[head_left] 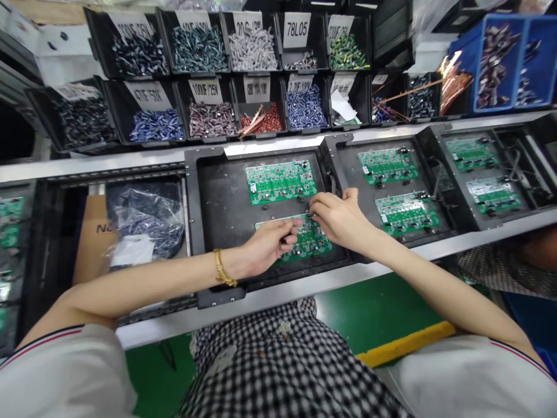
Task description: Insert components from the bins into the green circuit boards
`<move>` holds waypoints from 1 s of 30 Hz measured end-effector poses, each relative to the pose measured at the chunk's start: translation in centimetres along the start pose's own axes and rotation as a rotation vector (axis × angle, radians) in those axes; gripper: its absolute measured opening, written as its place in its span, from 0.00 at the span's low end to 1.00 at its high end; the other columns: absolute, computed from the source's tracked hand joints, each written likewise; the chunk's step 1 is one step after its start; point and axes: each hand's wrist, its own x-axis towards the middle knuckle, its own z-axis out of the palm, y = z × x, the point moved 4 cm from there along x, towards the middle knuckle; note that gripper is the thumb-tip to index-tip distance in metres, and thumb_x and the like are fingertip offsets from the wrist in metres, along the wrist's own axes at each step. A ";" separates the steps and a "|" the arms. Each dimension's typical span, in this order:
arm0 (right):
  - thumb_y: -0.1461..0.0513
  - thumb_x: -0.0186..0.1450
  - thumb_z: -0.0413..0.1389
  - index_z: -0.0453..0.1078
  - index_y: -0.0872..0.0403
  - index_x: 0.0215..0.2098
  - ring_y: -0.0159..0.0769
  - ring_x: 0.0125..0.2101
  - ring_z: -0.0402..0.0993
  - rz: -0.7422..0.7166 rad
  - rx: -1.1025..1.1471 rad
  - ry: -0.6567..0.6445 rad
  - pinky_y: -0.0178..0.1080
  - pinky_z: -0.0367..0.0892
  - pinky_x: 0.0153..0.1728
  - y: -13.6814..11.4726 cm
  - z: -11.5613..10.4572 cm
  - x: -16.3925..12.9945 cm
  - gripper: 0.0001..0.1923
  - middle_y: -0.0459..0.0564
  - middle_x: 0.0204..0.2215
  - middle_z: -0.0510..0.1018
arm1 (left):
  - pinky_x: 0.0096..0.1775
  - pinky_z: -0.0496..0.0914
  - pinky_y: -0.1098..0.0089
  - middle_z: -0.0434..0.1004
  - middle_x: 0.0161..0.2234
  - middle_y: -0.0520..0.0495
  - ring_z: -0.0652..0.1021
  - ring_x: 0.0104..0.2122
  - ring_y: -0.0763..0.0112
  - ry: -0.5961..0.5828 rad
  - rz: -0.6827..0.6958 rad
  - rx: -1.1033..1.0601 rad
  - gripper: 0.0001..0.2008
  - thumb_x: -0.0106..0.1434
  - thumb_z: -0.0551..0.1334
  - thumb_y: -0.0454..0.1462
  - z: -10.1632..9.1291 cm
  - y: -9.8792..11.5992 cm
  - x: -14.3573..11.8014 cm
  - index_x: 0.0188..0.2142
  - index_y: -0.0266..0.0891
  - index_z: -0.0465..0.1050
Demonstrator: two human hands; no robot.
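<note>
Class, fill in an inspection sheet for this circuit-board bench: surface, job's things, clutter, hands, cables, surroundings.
Surface: black tray on a conveyor rail.
Job's things: near circuit board under both hands; far circuit board untouched.
Clutter: plastic bag and cardboard box to the left.
Hands: left hand and right hand rest fingertips on the near board; whether they pinch a part cannot be told.
Cables: nothing seen.
Surroundings: labelled parts bins behind; more trays with boards to the right.

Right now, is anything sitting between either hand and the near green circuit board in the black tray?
Nothing visible. The left hand and right hand both rest right on the near circuit board in the black tray. The far circuit board lies beyond them, clear of both hands.
</note>
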 end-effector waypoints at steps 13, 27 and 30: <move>0.70 0.63 0.45 0.68 0.58 0.33 0.41 0.40 0.67 -0.116 -0.034 -0.136 0.42 0.43 0.36 1.2 1.4 0.6 0.10 0.53 0.38 0.76 | 0.21 0.56 0.79 0.73 0.27 0.47 0.64 0.17 0.84 -0.087 0.024 0.283 0.12 0.67 0.56 0.37 -0.2 1.6 1.4 0.32 0.30 0.70; 0.65 0.61 0.55 0.67 0.57 0.32 0.37 0.36 0.72 0.140 0.320 0.034 0.39 0.48 0.37 1.2 0.5 -0.1 0.01 0.49 0.33 0.77 | 0.18 0.49 0.79 0.59 0.17 0.54 0.57 0.15 0.85 -0.047 0.050 0.358 0.22 0.64 0.57 0.48 -0.8 0.2 1.2 0.24 0.30 0.68; 0.61 0.61 0.57 0.69 0.56 0.33 0.36 0.36 0.74 0.162 0.560 0.101 0.38 0.54 0.38 -0.2 -1.0 -0.3 0.06 0.49 0.34 0.79 | 0.19 0.51 0.78 0.62 0.18 0.52 0.59 0.16 0.83 -0.056 0.169 0.377 0.23 0.60 0.61 0.51 -0.6 -0.1 1.1 0.23 0.31 0.69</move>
